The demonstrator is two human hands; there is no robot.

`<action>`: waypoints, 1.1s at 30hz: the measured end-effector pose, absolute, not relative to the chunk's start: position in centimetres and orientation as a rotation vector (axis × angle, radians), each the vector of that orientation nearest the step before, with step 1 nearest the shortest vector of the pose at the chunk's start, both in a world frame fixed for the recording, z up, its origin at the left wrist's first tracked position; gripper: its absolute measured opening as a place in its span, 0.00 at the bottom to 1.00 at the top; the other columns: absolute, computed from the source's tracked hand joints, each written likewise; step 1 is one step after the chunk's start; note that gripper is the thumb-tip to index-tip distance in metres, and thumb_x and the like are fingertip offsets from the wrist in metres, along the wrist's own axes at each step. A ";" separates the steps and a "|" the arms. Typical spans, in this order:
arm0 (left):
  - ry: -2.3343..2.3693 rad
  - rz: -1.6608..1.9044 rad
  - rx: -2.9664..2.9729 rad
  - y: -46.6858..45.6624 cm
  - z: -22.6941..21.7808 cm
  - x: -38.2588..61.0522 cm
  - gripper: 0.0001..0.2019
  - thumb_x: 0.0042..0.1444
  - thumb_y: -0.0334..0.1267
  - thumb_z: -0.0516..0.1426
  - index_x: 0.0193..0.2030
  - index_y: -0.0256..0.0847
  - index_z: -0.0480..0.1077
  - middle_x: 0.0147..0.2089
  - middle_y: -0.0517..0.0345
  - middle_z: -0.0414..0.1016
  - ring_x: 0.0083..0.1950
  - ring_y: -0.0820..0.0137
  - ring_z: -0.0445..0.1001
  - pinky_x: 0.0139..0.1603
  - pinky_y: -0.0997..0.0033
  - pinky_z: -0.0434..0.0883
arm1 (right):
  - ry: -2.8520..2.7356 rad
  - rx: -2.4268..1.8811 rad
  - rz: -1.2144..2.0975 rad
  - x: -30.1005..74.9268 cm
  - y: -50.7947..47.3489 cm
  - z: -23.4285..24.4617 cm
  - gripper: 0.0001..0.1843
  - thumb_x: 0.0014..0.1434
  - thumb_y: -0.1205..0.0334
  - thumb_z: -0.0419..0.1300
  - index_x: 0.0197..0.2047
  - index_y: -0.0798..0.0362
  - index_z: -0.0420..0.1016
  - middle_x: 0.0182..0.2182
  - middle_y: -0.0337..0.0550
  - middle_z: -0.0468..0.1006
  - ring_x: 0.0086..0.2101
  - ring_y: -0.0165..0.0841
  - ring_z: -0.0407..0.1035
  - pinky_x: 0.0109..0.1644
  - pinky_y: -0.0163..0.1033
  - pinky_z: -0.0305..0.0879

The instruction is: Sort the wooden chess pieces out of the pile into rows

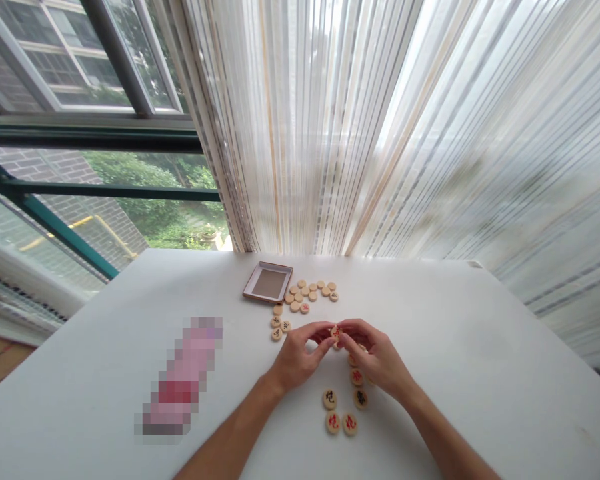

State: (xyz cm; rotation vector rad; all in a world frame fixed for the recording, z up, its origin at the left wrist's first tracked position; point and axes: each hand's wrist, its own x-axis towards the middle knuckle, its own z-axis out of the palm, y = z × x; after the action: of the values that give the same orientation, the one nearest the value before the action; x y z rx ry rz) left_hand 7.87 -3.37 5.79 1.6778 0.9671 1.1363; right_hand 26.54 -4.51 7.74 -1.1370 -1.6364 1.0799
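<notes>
A round wooden Chinese chess piece with a red character (336, 333) is upright between my hands above the white table. My left hand (303, 353) and my right hand (373, 350) both pinch it with thumb and fingers. Below them lie a piece with a black character (329, 399), another dark-marked piece (361, 399) and two red-marked pieces (333, 422) side by side. Close under my right hand sits one more red-marked piece (357, 377). My right hand partly covers some pieces beside it.
Farther back, several pieces, mostly plain side up (305, 291), are scattered beside a shallow square box (263, 299). A few black-marked pieces (277, 334) lie near my left hand. A pixelated pink object (185, 373) rests at left. String curtains (310, 133) hang behind the white table (480, 373).
</notes>
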 end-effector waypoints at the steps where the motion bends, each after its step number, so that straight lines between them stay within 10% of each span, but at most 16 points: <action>1: 0.968 1.136 1.689 -3.4 5.8 7.8 0.15 0.59 0.41 0.60 0.51 0.40 0.75 0.44 0.51 0.80 0.40 0.66 0.79 0.46 0.66 0.76 | -1.639 -1.141 1.087 26.6 -4.5 7.8 0.15 0.63 0.51 0.59 0.47 0.51 0.75 0.39 0.46 0.81 0.36 0.35 0.77 0.43 0.40 0.76; 22: 0.912 1.116 1.858 -4.0 6.3 7.8 0.13 0.59 0.38 0.60 0.50 0.40 0.74 0.41 0.53 0.80 0.38 0.68 0.77 0.44 0.69 0.75 | -1.624 -1.232 0.963 26.3 -4.8 7.6 0.11 0.60 0.52 0.62 0.36 0.52 0.75 0.30 0.41 0.80 0.30 0.32 0.74 0.35 0.36 0.70; 33: 0.974 1.165 1.845 -3.5 6.0 7.6 0.13 0.59 0.38 0.59 0.51 0.39 0.71 0.41 0.54 0.79 0.37 0.71 0.77 0.42 0.72 0.75 | -1.595 -1.243 1.067 26.4 -4.9 7.5 0.12 0.66 0.54 0.54 0.47 0.50 0.72 0.34 0.43 0.80 0.35 0.35 0.76 0.30 0.34 0.70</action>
State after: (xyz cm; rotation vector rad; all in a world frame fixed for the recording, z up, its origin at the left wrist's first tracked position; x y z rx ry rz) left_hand 7.56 -3.48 5.99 1.8448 0.9741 1.1653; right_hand 26.44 -4.86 7.54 -1.2430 -1.5954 1.0672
